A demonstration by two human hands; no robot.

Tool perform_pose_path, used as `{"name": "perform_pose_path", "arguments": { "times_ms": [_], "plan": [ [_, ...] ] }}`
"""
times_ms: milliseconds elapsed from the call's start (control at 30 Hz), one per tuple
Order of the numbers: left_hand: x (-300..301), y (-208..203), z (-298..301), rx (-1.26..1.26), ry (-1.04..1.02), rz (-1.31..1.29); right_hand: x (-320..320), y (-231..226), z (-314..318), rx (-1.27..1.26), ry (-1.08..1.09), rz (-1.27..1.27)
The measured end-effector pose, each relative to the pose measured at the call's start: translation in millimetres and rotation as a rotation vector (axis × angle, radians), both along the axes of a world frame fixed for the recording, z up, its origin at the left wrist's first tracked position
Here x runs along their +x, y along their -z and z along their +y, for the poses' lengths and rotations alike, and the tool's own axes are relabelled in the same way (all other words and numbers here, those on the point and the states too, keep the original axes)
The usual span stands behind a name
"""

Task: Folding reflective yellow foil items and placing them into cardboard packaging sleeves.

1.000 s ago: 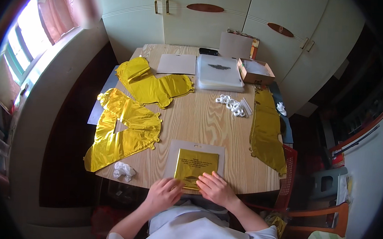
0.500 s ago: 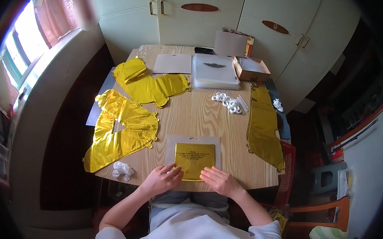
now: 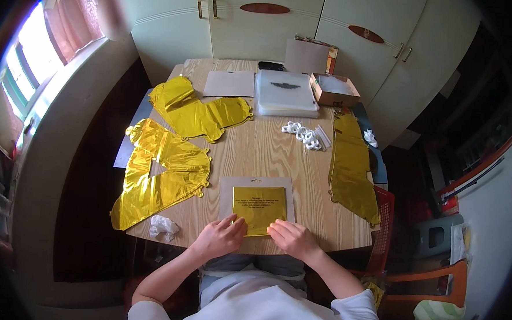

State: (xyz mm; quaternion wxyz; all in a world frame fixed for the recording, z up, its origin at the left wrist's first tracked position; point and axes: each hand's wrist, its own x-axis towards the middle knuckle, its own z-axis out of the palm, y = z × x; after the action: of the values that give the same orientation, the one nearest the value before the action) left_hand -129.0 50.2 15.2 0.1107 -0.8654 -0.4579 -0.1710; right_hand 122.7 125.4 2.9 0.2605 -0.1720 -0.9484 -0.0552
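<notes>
A folded gold foil balloon (image 3: 259, 202) lies as a flat square with dark print on a grey-beige card (image 3: 227, 187), which has a hang hole at its far edge. Both are at the table's near edge in front of me. My left hand (image 3: 224, 237) is closed at the square's lower left edge, fingertips pressed together. At the lower right corner, my right hand (image 3: 293, 238) pinches the edge with fingers bent. The undersides of the fingers are hidden. Unfolded gold foil balloons (image 3: 165, 175) with small edge tabs lie to the left, and another gold balloon (image 3: 351, 165) is at the right.
White small rolls (image 3: 303, 134) lie right of centre beside thin clear straws (image 3: 323, 137). At the back are a card (image 3: 230, 84), a stack of clear bags (image 3: 286, 106) and an open box (image 3: 335, 99). Crumpled white tissue (image 3: 163, 227) sits at the left front. A chair (image 3: 458, 286) stands at right.
The folded balloon and card have shifted slightly away from me, and the square now sits a little tilted. The fingers of both hands have drawn in from flatter to pinched.
</notes>
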Motion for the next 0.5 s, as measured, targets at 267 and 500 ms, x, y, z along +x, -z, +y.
{"name": "perform_pose_path", "arguments": {
  "times_ms": [267, 500],
  "plan": [
    [4, 1, 11, 0.032, -0.054, 0.062, 1, -8, 9, -0.029, 0.003, 0.058],
    [-13, -24, 26, -0.067, -0.125, 0.085, 10, -42, 41, -0.054, 0.03, 0.101]
  ]
}}
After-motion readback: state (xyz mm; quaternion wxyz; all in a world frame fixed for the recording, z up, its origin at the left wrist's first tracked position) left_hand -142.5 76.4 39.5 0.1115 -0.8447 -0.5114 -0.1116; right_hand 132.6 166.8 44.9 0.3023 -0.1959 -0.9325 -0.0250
